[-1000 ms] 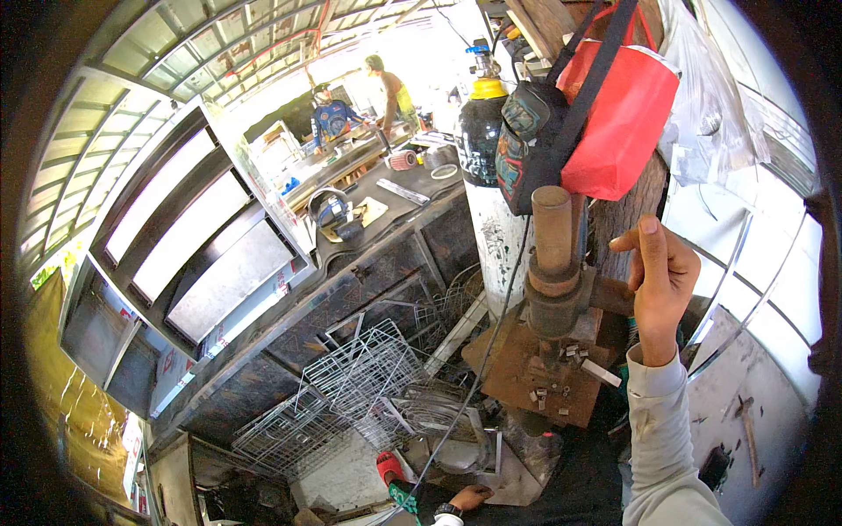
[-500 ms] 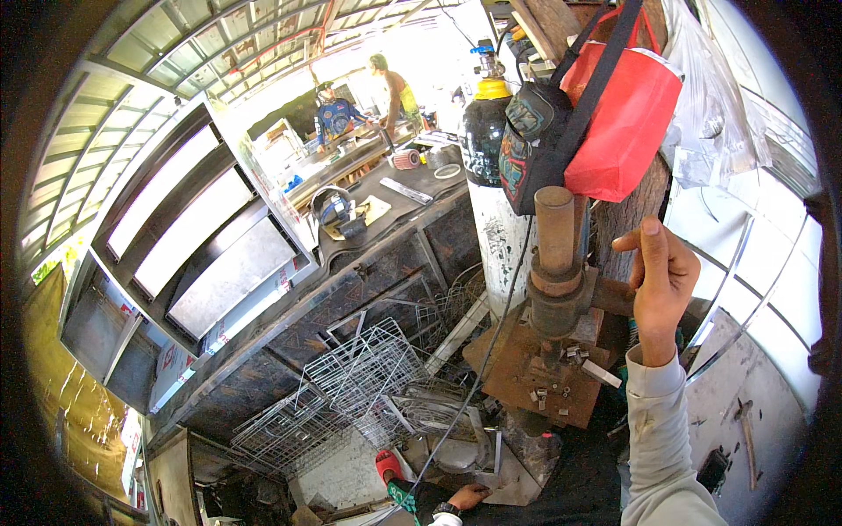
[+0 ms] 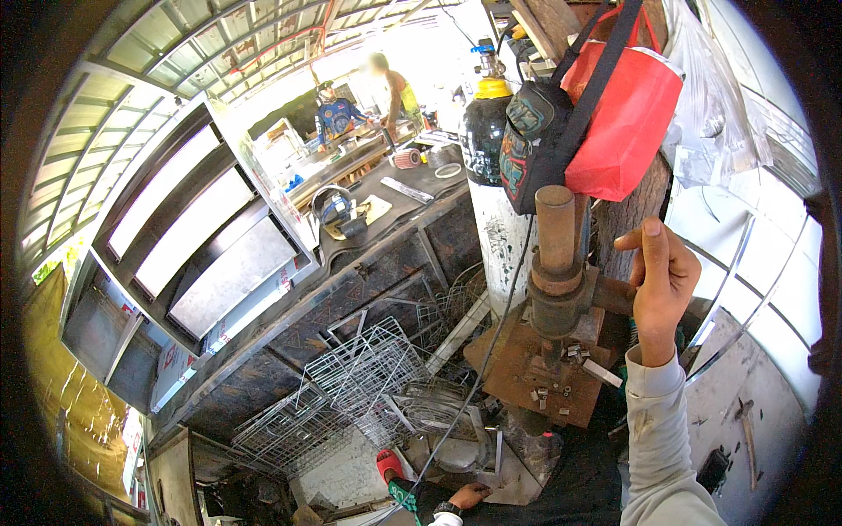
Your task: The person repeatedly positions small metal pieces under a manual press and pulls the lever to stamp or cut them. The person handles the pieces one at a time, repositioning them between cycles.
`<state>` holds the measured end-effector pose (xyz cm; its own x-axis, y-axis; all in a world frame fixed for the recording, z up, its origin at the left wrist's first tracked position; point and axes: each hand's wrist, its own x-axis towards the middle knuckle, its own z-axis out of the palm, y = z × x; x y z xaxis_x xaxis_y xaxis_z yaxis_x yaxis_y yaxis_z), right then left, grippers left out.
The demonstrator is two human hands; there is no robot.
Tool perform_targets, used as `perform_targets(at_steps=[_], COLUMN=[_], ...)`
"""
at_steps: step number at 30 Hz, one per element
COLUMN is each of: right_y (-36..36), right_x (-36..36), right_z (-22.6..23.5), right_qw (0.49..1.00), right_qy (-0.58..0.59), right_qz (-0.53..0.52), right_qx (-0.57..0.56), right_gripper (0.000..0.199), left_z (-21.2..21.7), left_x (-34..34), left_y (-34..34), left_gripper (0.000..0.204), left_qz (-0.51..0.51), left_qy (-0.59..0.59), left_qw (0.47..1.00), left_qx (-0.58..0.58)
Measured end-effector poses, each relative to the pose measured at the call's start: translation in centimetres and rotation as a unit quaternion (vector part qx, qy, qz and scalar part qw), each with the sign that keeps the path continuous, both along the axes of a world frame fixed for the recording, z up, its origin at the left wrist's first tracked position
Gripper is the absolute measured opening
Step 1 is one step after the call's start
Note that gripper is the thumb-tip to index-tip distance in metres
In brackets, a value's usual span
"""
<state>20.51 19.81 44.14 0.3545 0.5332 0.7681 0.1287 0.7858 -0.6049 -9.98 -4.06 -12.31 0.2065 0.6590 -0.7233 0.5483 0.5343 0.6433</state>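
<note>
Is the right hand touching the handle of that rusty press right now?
Touching. In the head view the right hand wraps its fingers around the dark handle jutting from the rusty press; no gap shows.

Right hand (image 3: pixel 660 285): palm side faces away, so can't tell if fingertips grip the lever stub behind it or just rest on it; stub itself mostly hidden by the hand. Left hand (image 3: pixel 469 496) at 6 o'clock, small, half cut by the frame edge w/ wrist and watch; what it touches can't be made out. Rusty press (image 3: pixel 556 289): base of its column lost behind clutter on the rusty plate (image 3: pixel 517 373). Red bag (image 3: pixel 627 123) at 1 o'clock covers the post top; strap runs out of frame. Two people at 12 o'clock too small and blurred to read what they handle.
</note>
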Motion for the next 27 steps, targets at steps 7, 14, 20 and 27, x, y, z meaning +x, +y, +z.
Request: perform_targets(at_steps=[7, 14, 20, 27], right_y=[0.0, 0.2, 0.1, 0.2], right_x=[-0.2, 0.0, -0.2, -0.1], right_z=[0.1, -0.2, -0.1, -0.2], right_qw=[1.000, 1.000, 1.000, 1.000], right_qy=[0.007, 0.003, 0.006, -0.002], right_qz=[0.013, 0.002, 0.008, -0.002], right_qx=[0.000, 0.010, 0.005, 0.013], right_gripper=[0.043, 0.044, 0.044, 0.044], left_z=[-1.4, 2.9, 0.0, -0.9], left_x=[-1.7, 0.9, -0.7, -0.2], left_y=[-1.4, 0.3, -0.5, -0.4], left_gripper=[0.059, 0.060, 0.061, 0.059], left_qz=[-0.080, 0.006, -0.012, -0.003], left_qy=[0.025, 0.030, 0.019, 0.019], left_qw=[0.993, 1.000, 1.000, 1.000], left_qx=[0.077, 0.001, 0.019, 0.023])
